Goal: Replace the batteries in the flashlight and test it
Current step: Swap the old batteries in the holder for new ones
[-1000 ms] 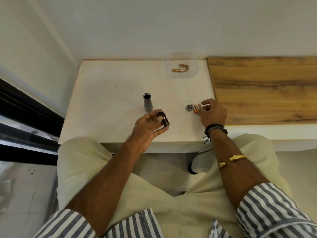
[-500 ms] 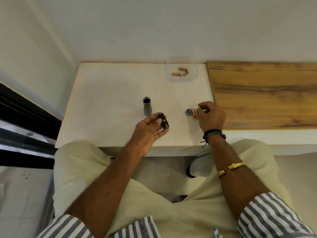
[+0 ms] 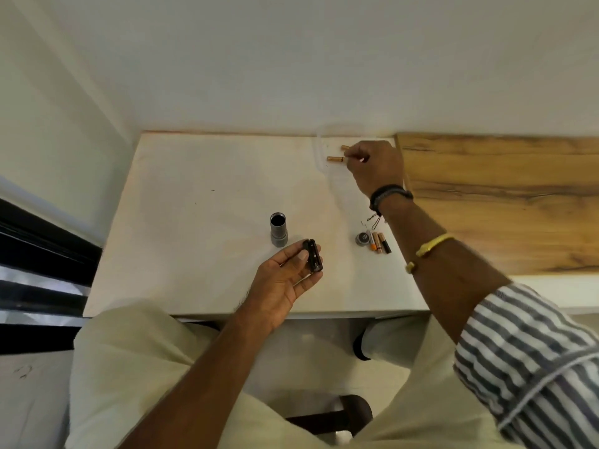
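The grey flashlight body (image 3: 278,229) stands upright on the white table (image 3: 201,202), its open end up. My left hand (image 3: 285,280) holds the black battery holder (image 3: 313,259) in front of it. By the table's right side lie the flashlight's end cap (image 3: 363,238) and several copper-and-black batteries (image 3: 380,242). My right hand (image 3: 372,165) reaches into a clear plastic container (image 3: 321,147) at the back. Its fingers are pinched around one of the copper batteries (image 3: 335,159) there, but the grip is partly hidden.
A wooden board (image 3: 505,202) covers the surface to the right of the white table. A wall runs behind the table and a dark window frame (image 3: 42,260) stands on the left. My knees sit under the table's front edge.
My right hand left the batteries beside the end cap and reached to the back container. My left hand still holds the battery holder in about the same place.
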`<state>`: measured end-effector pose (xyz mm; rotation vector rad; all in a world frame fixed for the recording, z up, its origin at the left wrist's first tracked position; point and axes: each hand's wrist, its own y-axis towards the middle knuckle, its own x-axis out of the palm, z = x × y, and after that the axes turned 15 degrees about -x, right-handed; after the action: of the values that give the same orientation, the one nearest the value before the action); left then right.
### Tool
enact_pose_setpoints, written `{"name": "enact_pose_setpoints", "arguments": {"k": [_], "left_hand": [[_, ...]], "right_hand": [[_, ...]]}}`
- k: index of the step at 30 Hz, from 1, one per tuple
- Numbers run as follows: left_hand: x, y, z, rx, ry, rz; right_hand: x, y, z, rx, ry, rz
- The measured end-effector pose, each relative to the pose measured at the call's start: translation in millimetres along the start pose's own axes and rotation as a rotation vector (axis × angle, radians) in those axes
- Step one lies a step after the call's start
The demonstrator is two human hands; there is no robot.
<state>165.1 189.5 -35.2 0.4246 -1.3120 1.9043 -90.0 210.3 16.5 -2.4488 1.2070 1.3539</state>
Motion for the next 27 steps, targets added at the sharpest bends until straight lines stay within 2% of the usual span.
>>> {"name": "enact_pose_setpoints", "arguments": {"k": [3,10,18,27], "left_hand": [[-3,3,-2,-0.010,0.004,-0.001],[-10,11,0,-0.026,0.005,0.017],[-11,12,0,-0.032,0.004,-0.007],[-2,2,2,0.008,0.002,0.008]], "right_hand": [[9,30,3,-0.080,-0.161,-0.152],[36,69,15,-0.057,-0.365,-0.408],[42,72,20,-0.062,-0.397,-0.354],[4,23,-13,-0.048,-0.135,-0.196]]}}
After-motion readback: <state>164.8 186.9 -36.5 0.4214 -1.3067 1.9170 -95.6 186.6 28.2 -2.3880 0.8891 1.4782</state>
